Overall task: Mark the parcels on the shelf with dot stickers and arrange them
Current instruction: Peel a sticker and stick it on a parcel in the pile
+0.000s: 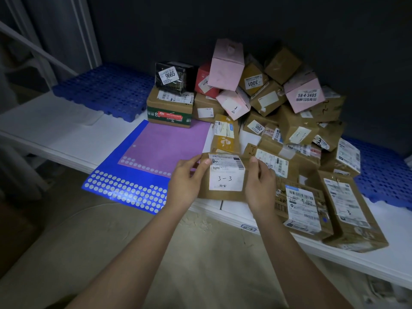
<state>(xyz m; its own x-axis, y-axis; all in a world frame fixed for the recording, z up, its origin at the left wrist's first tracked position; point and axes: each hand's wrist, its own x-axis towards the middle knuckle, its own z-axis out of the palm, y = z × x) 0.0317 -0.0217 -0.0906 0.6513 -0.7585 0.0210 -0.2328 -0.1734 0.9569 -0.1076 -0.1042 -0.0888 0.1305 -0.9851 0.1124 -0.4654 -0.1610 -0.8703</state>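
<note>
**Two hands hold a labelled parcel at the shelf edge**

A person's left hand (pixel 186 185) and right hand (pixel 259 186) grip a flat brown parcel (pixel 223 194) by its two sides, thumbs on its upper face and the other fingers curled round its edges. The parcel sits at the front lip of the white shelf (pixel 66 130), partly overhanging it. Between the thumbs lies a white label (pixel 225 172) with barcodes along the top and "3-3" written by hand in the middle.

Just left of the left fingers lie two sticker sheets: a blue sheet (pixel 124 181) with rows of pale dots along its near edge, and, overlapping it, a purple sheet (pixel 169 141) with only a few rows of dots left along its lower border and one lone dot higher up.

Beyond and to the right of the right fingers rises a heap of parcels (pixel 289 121), mostly brown cartons with white shipping labels, with several pink boxes (pixel 226 68) tilted on top and a dark box (pixel 171 76) marked "9665" stacked on a carton at the far left. One flat parcel near the right wrist carries a small blue dot (pixel 324 219). Blue plastic grid mats (pixel 104 88) cover the shelf at both ends.
</note>
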